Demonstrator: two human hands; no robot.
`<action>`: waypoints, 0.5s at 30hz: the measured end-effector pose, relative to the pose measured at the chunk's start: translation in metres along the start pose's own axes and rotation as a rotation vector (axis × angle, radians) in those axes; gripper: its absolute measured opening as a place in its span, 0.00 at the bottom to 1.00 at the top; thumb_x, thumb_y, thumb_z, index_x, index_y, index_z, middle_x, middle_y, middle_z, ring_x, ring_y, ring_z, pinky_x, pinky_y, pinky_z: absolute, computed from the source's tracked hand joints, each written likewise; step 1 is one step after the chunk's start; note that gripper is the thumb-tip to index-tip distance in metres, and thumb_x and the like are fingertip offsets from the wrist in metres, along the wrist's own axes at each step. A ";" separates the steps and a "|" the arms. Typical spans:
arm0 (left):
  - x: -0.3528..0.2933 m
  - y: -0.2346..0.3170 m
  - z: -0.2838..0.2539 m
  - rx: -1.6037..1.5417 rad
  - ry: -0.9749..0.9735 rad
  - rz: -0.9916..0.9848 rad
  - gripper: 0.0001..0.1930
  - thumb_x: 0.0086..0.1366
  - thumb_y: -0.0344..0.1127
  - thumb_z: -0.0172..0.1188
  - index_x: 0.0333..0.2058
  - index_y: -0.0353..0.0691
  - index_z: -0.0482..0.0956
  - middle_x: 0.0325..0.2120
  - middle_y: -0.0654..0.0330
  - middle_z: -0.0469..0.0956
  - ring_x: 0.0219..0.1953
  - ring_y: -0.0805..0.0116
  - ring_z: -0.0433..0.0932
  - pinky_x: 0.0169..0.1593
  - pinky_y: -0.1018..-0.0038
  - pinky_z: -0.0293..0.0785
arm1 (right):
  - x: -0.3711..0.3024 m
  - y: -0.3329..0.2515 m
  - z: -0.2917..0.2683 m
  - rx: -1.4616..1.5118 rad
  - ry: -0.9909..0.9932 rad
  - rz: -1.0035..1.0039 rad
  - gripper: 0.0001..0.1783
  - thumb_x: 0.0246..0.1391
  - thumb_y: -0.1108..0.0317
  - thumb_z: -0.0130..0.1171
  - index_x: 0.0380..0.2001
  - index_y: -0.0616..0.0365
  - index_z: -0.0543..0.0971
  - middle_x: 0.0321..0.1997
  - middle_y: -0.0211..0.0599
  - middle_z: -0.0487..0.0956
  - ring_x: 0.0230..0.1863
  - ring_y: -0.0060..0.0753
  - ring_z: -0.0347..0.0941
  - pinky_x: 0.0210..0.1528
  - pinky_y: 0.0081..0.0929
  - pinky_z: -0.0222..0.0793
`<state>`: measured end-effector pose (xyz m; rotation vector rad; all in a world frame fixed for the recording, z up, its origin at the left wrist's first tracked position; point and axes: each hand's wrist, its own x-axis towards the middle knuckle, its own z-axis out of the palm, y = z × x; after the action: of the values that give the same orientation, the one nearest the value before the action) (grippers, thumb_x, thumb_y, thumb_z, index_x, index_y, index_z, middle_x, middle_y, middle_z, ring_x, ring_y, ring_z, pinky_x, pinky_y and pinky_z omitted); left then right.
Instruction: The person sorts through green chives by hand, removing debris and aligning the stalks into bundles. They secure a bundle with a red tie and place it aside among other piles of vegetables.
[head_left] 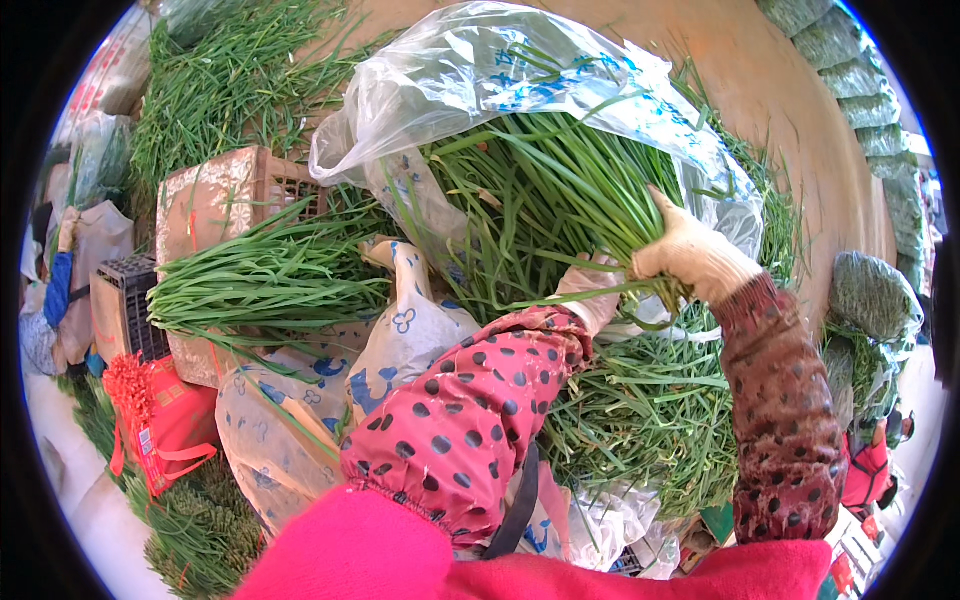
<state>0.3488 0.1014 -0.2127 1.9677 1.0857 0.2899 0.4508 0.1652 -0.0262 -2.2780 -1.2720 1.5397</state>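
A large bunch of garlic chives [590, 180] lies slantwise in the mouth of a clear plastic bag [420, 95] with blue print. My right hand [690, 250], in a pale knitted glove, is closed round the right side of the bunch, its thumb lying along the leaves. Lower down, my gloved left hand [592, 290] grips the bunch near its lower end; leaves cover part of its fingers. More chives [480, 215] lie inside the bag, left of the bunch. The bag's film arches over the leaf tips.
Another heap of chives [270, 275] rests beside a cardboard-faced crate [215, 205] on the left. Loose leaves [650, 420] spread below my hands. A red bag [170, 410] stands at lower left. Wrapped green bundles [860, 65] line the right. A person's blue sleeve [58, 285] shows far left.
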 end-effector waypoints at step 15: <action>-0.006 0.008 -0.042 0.489 -0.429 0.223 0.30 0.67 0.46 0.50 0.64 0.39 0.59 0.64 0.51 0.59 0.66 0.58 0.59 0.63 0.61 0.62 | -0.257 0.031 -0.029 0.756 0.283 0.171 0.58 0.20 0.87 0.71 0.63 0.58 0.61 0.55 0.47 0.74 0.52 0.47 0.74 0.48 0.39 0.77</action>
<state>0.3271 0.1188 -0.1792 2.4389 0.6967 -0.3045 0.4573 -0.0215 0.1555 -2.0060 -0.3318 1.3522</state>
